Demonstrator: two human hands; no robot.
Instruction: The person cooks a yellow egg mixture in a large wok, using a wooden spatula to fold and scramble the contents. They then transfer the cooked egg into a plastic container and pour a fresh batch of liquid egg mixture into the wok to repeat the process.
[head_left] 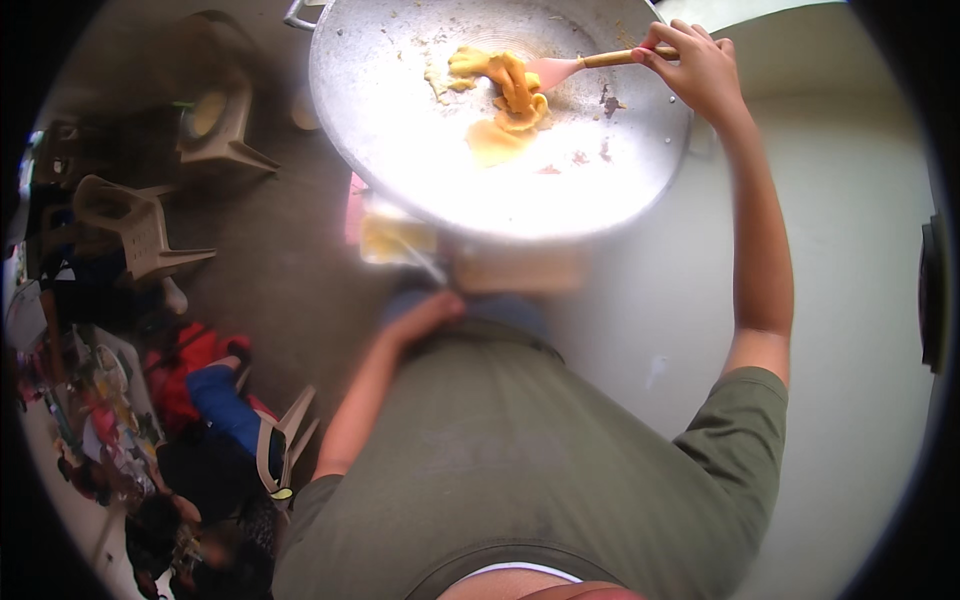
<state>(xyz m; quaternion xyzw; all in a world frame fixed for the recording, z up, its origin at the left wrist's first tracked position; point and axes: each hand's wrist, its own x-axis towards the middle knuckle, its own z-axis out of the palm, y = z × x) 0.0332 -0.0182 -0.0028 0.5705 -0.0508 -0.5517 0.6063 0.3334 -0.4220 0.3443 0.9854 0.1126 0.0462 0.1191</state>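
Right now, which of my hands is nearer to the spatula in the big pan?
Right: your right hand grips the spatula by its wooden handle near the right rim of the pan. Your left hand is away from the spatula, down by your waist.

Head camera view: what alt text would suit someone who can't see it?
A person's right hand holds a wooden-handled spatula at folded yellow-orange food in a large metal pan. The left hand is lower, near a blurred pale stick; tan chairs stand at left.

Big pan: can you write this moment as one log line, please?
right hand: holds spatula | spatula: against yellow-orange food | food: inside big pan | left hand: near waist, beside pale stick, grip unclear
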